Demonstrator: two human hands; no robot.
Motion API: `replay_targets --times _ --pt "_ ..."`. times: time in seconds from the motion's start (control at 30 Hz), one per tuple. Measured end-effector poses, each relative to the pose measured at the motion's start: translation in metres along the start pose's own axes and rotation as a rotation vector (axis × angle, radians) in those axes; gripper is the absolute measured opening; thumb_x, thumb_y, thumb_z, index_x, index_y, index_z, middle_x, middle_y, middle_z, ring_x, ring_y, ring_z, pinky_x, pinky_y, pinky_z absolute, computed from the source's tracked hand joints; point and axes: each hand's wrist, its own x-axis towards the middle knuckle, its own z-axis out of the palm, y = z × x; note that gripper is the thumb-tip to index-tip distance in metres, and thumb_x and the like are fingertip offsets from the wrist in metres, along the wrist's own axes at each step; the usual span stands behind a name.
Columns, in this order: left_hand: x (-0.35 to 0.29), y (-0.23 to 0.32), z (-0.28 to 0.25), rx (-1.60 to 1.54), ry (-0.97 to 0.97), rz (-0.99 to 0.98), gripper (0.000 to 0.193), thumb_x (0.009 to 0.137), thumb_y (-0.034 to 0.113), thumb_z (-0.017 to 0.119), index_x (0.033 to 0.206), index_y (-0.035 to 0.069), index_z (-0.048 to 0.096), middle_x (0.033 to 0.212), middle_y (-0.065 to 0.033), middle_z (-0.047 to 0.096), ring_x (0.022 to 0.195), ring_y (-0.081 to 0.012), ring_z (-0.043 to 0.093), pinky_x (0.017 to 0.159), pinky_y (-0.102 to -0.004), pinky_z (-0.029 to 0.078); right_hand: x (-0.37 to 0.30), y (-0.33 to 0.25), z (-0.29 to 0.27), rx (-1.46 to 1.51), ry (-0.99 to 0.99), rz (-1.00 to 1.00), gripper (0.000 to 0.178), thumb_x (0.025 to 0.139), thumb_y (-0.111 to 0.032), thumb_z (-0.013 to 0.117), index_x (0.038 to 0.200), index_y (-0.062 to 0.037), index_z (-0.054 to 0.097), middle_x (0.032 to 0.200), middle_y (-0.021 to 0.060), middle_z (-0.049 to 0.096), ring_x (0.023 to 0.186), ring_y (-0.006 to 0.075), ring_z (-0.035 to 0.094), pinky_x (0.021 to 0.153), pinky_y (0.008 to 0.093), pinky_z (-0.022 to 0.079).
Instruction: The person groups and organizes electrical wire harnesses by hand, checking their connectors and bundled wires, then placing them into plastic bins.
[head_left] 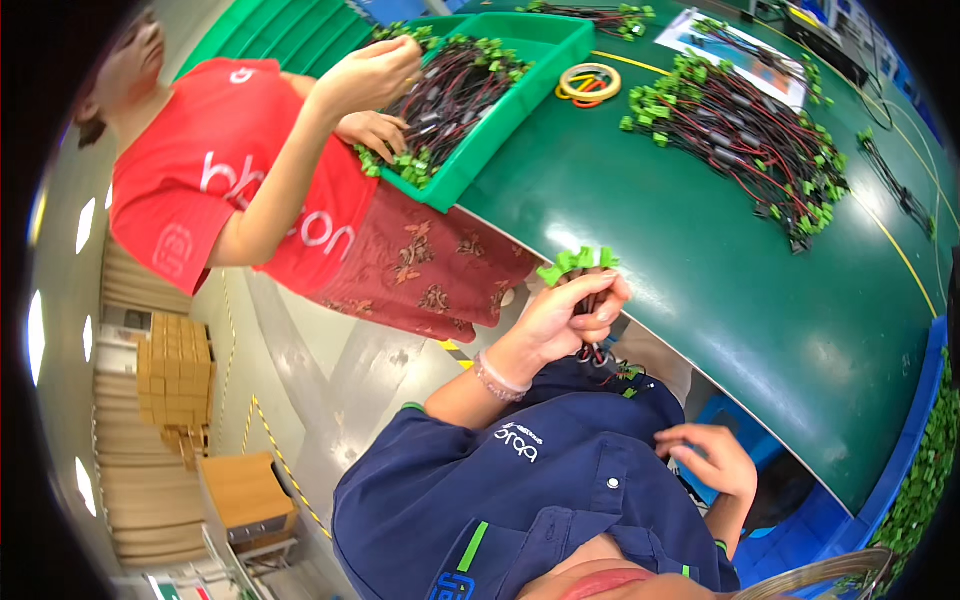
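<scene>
My left hand [578, 308] is closed round a bundle of thin black-and-red cables, and their bright green connectors [578, 264] stick out above my fingers. The lower ends of the bundle hang below the fist in front of my dark blue shirt. The hand is in front of the table's near edge. Farther right and lower, my right hand [712, 460] is beside my body near the same edge. Its fingers are loosely bent and apart, with nothing visible in them.
On the green table [700, 280] lie a large cable heap [740, 140], a printed sheet [735, 60] and tape rolls [588, 85]. A co-worker in red [240, 180] has both hands at a green crate [480, 150] of cables. A blue bin [870, 520] holds green connectors at right.
</scene>
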Motion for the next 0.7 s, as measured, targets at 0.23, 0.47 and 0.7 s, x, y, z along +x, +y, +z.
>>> replay_targets --times 0.23,0.47,0.7 --pt "0.008 0.027 0.034 0.202 -0.079 0.062 0.023 0.086 0.019 0.043 0.087 -0.001 0.053 0.062 -0.0008 0.047 0.044 -0.0031 0.031 0.041 -0.0186 0.023 0.076 -0.044 -0.003 0.094 0.540 -0.280 0.016 0.081 -0.002 0.044 0.087 0.0028 0.058 0.071 0.0091 0.060 0.071 0.0161 0.058 0.064 0.0246 0.045" --pt "0.047 0.040 0.053 0.738 -0.221 0.397 0.029 0.090 0.020 0.036 0.097 -0.002 0.053 0.099 -0.0133 0.055 0.089 -0.0178 0.053 0.077 -0.0285 0.042 0.127 -0.067 -0.020 0.122 0.788 -0.460 0.014 0.080 -0.004 0.050 0.090 0.0022 0.058 0.083 0.0088 0.059 0.068 0.0123 0.056 0.061 0.0229 0.044" --pt "0.083 0.037 0.072 0.714 -0.289 0.235 0.037 0.089 0.024 0.036 0.110 -0.004 0.048 0.120 -0.0172 0.044 0.104 -0.0236 0.048 0.089 -0.0352 0.038 0.137 -0.059 -0.044 0.432 0.860 -0.418 0.012 0.078 -0.004 0.055 0.089 -0.0002 0.059 0.075 0.0020 0.059 0.063 0.0060 0.052 0.057 0.0189 0.041"
